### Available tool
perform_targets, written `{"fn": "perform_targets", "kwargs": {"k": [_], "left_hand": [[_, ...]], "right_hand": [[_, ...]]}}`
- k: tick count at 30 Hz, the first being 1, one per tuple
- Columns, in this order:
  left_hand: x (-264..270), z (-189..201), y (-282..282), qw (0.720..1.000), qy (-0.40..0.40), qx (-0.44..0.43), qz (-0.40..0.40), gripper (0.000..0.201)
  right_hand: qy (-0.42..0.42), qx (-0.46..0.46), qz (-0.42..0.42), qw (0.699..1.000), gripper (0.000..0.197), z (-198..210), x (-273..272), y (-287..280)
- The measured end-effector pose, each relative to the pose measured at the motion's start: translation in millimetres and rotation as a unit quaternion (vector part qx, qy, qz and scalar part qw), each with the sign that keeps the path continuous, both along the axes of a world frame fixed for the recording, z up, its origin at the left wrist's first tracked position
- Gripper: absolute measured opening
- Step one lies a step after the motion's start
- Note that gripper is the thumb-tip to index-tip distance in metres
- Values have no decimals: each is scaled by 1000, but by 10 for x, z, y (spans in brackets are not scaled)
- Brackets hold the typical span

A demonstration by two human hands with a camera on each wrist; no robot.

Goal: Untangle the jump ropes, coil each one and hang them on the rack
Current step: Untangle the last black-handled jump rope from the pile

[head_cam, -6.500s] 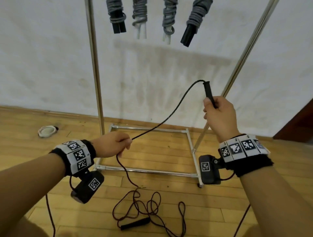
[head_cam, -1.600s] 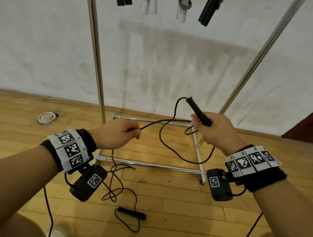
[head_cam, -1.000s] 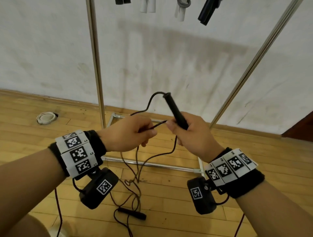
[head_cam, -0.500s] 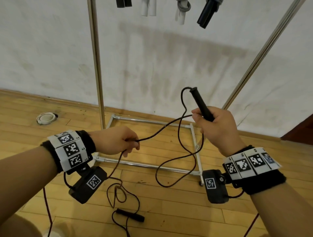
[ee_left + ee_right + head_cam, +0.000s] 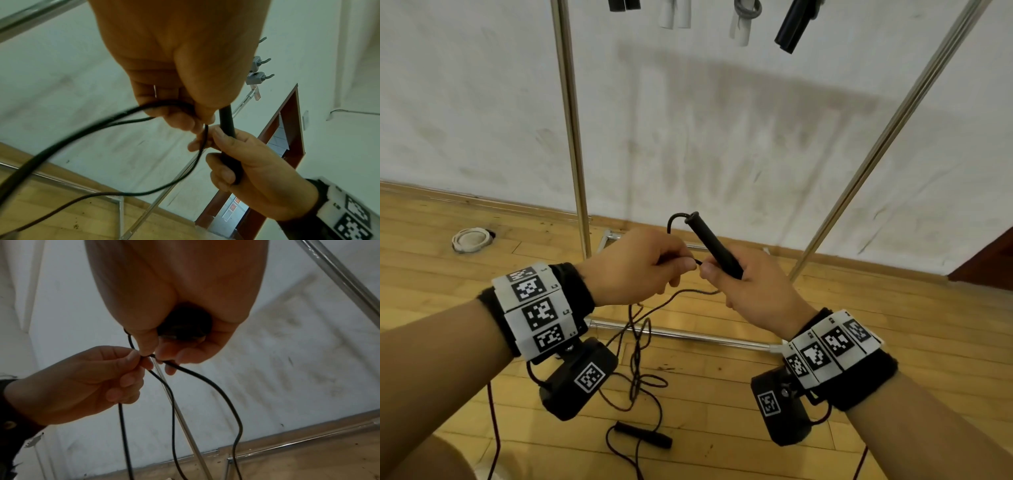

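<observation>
My right hand (image 5: 748, 291) held the black handle (image 5: 714, 245) tight, in front of the rack (image 5: 571, 137). My left hand (image 5: 635, 270) pinched the rope (image 5: 643, 346) right beside it. The rest of the rope lay on the floor (image 5: 722, 394) by the rack's bottom bar.

rope (image 5: 635, 353): thin matt black cord. handle (image 5: 714, 245): matt black, plastic or rubber-ish, can't tell. rack (image 5: 569, 120): shiny polished metal tube. floor (image 5: 722, 394): varnished wood planks, slight sheen, some specks. wall (image 5: 705, 120): rough white, scuffed and smudgy. wristbands (image 5: 577, 294): black cloth.
</observation>
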State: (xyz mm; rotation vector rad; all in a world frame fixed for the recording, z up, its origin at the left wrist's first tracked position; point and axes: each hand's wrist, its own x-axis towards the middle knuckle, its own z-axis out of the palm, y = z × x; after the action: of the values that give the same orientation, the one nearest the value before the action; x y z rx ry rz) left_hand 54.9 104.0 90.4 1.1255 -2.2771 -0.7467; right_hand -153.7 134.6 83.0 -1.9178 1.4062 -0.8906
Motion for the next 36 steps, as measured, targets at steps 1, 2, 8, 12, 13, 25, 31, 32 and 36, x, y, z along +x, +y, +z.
{"fn": "perform_targets", "kwargs": {"k": [1, 2, 8, 12, 13, 25, 31, 32, 36], "left_hand": [[6, 2, 7, 1000, 9, 0, -6, 17], [13, 2, 15, 1000, 19, 1, -11, 16], [95, -51, -15, 995, 1, 94, -37, 18], [137, -156, -48, 983, -78, 148, -74, 23], [147, -186, -60, 981, -96, 151, -76, 26], [225, -184, -179, 993, -103, 52, 10, 21], [52, -37, -119, 998, -36, -44, 1, 23], [46, -22, -117, 998, -27, -54, 7, 23], [105, -1, -139, 999, -30, -30, 4, 19]], "right_hand": [[-3, 0, 1, 1000, 9, 3, 3, -10], [-4, -1, 5, 1000, 10, 3, 5, -21], [-28, -56, -31, 998, 18, 117, -53, -108], [-91, -94, -101, 986, 15, 280, -139, -200], [-113, -106, -117, 981, 15, 330, -167, -226], [-57, -84, -126, 987, 12, 227, -299, -329], [50, -53, 26, 997, 12, 34, 59, -191], [51, -54, 36, 997, 12, 22, 94, -182], [37, -60, 10, 997, 20, 50, 87, -215]]}}
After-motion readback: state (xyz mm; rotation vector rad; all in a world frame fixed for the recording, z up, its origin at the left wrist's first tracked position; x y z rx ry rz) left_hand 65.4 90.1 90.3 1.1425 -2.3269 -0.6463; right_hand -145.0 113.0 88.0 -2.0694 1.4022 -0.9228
